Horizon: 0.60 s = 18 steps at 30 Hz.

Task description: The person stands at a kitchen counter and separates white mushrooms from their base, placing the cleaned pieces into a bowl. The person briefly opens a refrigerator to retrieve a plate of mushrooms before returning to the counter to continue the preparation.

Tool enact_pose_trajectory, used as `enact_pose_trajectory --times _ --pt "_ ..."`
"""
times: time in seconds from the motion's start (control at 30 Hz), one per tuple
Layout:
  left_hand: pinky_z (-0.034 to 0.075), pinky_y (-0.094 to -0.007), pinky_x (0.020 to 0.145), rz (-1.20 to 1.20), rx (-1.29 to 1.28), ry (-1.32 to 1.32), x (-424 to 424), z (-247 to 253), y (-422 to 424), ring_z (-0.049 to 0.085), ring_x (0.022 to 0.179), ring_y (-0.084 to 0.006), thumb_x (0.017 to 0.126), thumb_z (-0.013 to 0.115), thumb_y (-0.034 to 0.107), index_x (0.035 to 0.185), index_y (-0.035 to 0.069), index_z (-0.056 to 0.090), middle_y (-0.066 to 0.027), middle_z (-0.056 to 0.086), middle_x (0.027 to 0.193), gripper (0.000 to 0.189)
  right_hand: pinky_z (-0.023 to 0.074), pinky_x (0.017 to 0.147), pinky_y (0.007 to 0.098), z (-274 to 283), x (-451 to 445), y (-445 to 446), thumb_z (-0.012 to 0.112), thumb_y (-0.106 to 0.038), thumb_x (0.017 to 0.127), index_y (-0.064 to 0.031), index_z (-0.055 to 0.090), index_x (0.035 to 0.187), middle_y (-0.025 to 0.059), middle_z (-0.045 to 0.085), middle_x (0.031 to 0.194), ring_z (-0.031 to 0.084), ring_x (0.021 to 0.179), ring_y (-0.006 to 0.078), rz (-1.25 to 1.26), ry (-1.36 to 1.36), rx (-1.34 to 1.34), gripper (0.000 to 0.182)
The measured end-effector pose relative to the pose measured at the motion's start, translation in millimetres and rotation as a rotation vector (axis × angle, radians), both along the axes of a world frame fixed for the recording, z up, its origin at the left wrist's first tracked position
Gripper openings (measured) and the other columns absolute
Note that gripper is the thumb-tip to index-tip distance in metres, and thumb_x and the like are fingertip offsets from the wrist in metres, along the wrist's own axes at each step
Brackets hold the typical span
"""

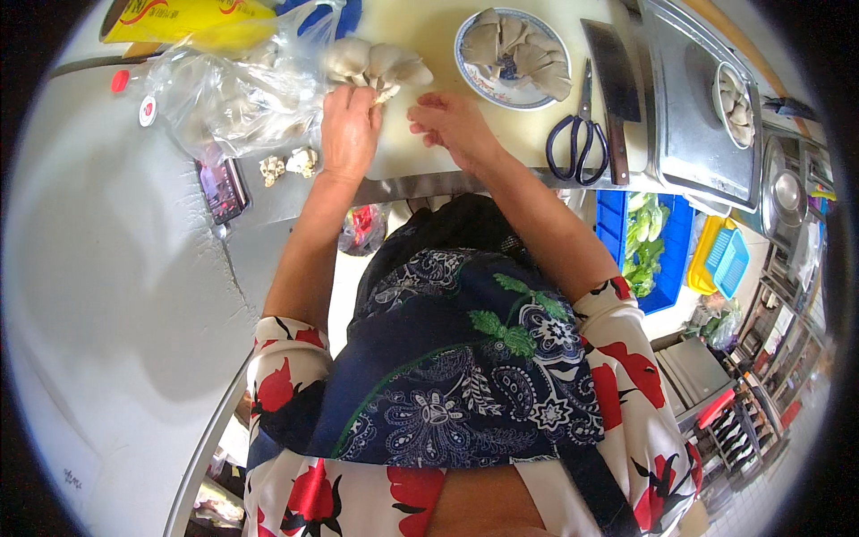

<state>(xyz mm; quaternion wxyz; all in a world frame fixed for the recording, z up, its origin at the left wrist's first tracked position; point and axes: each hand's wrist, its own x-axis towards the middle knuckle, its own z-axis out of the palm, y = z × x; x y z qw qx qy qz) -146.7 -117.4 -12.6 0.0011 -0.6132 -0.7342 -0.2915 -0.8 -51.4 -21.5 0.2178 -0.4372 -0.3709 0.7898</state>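
My left hand (350, 131) grips the base of a cluster of oyster mushrooms (376, 64) above the pale cutting board (419, 151). To its right, my right hand (456, 127) hovers with fingers bent and apart, holding nothing that I can see. A patterned plate (496, 97) of torn oyster mushroom pieces (517, 47) stands farther right. Left of my left hand, a clear plastic bag (235, 101) with pale contents lies crumpled. Two trimmed mushroom stubs (288, 166) rest just below that bag.
Kitchen scissors (580, 137) and a cleaver (614, 80) lie at the board's right. A metal tray (698, 114) beyond holds a bowl of pale pieces (735, 107). A phone (220, 188) sits at left. Below the counter is a blue crate (671, 262) with leafy greens (644, 248).
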Motion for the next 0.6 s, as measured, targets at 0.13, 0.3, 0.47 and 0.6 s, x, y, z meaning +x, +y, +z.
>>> enact_pose_trajectory --times 0.13,0.3,0.47,0.6 --pt "0.042 -0.0408 0.072 0.036 0.026 -0.003 -0.2 -4.0 -9.3 0.049 0.082 -0.0332 0.067 0.063 0.003 0.085 0.006 0.056 -0.0130 0.052 0.085 0.020 0.0435 0.051 0.0259 4.7 -11.7 -7.5 0.062 -0.010 0.075 0.0020 0.054 0.098 0.0065 0.058 0.077 0.057 0.064 0.0145 0.193 -0.097 0.138 0.028" --pt "0.041 -0.0407 0.075 0.071 0.126 -0.144 1.2 -7.6 -26.9 0.048 0.088 -0.0342 0.066 0.065 0.002 0.090 0.005 0.053 -0.0148 0.052 0.094 0.027 0.0487 0.067 0.0339 16.0 70.5 -9.0 0.059 -0.013 0.076 -0.0054 0.055 0.102 0.0187 0.061 0.089 0.063 0.077 0.0268 0.287 -0.655 1.059 0.027" --pt "0.042 -0.0400 0.076 0.130 0.074 -0.343 0.5 -0.9 -73.7 0.051 0.084 -0.0338 0.071 0.061 0.002 0.093 0.003 0.055 -0.0147 0.054 0.090 0.023 0.0443 0.078 0.0421 23.7 167.7 5.5 0.062 -0.019 0.075 -0.0044 0.047 0.114 0.0188 0.053 0.100 0.054 0.093 0.0357 0.280 -1.314 1.286 0.044" --pt "0.044 -0.0395 0.074 0.042 0.104 -0.153 -6.6 -27.9 -117.1 0.054 0.084 -0.0322 0.073 0.055 -0.001 0.085 0.002 0.058 -0.0156 0.056 0.086 0.013 0.0433 0.079 0.0462 20.5 171.1 0.0 0.061 -0.022 0.076 -0.0072 0.036 0.123 0.0244 0.050 0.103 0.051 0.094 0.0416 0.256 -1.353 1.046 0.055"
